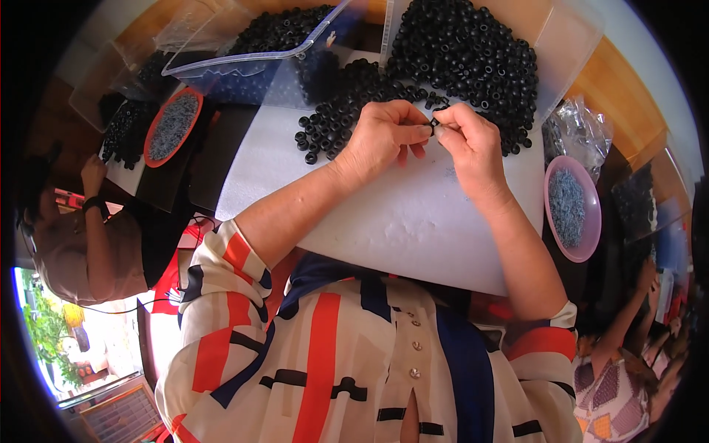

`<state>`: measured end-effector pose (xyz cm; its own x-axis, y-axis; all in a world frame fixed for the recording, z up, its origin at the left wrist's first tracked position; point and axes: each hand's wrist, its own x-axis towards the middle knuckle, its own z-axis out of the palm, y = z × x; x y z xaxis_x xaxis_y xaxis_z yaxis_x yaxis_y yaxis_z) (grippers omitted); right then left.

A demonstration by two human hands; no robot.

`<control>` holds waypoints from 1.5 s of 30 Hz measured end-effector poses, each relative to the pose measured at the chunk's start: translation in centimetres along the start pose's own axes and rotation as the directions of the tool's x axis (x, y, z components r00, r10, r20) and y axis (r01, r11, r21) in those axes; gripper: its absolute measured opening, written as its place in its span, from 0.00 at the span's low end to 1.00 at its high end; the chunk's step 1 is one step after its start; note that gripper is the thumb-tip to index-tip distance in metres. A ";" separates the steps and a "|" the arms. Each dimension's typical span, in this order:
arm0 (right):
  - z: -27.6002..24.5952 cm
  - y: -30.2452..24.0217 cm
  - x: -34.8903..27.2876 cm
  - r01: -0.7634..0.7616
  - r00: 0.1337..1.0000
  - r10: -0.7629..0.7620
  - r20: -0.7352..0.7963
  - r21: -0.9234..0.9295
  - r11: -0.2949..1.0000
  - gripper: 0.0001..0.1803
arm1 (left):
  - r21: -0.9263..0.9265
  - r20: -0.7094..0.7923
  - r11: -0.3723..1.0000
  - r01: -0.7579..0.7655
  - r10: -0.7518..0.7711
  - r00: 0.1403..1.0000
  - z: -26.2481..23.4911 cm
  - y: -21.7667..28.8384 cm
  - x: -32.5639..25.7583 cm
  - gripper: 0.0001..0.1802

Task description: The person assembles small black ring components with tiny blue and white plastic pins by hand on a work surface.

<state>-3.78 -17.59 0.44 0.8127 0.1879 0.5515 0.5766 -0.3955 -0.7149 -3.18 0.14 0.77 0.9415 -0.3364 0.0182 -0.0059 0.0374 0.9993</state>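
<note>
Over the white work surface (377,229), my left hand (378,136) and my right hand (473,148) meet fingertip to fingertip. Between them they pinch a small black ring-shaped part (433,123), partly covered by the fingers. Just beyond my hands, a large heap of similar black parts (465,63) spills out of a clear plastic bin lying open toward me. Loose black parts (325,125) also lie left of my left hand. To the right of my right forearm is a pink bowl (595,221) full of small grey-blue pieces (566,210), too fine to identify.
Another clear bin (251,88) of black parts stands at the far left, near a red-orange bowl (196,122) of grey pieces. A co-worker (88,251) sits left, another person (613,391) lower right. A crumpled clear bag (583,133) lies behind the pink bowl.
</note>
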 end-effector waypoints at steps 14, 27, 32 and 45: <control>-0.1 -0.5 -0.1 -0.119 0.990 0.107 0.089 0.136 0.984 0.11 | -0.153 0.073 0.985 0.078 -0.067 0.995 -0.8 0.4 0.3 0.06; -1.1 -0.6 0.5 -0.465 0.885 0.393 0.249 0.511 0.723 0.06 | -0.260 0.142 0.955 0.140 -0.105 0.984 -1.0 0.8 0.3 0.06; -0.5 -0.6 0.1 -0.377 0.926 0.347 0.149 0.365 0.851 0.05 | -0.206 0.131 0.969 0.134 -0.108 0.985 -1.1 0.5 0.4 0.06; -0.7 -0.3 0.0 -0.028 0.989 0.034 0.147 -0.045 0.999 0.05 | -0.104 0.119 0.982 0.155 -0.142 0.983 -1.0 0.5 0.3 0.05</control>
<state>-3.99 -18.11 1.01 0.8355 0.3043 0.4575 0.5493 -0.4411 -0.7097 -2.58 0.96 1.28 0.8861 -0.4477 -0.1201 0.1748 0.0828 0.9811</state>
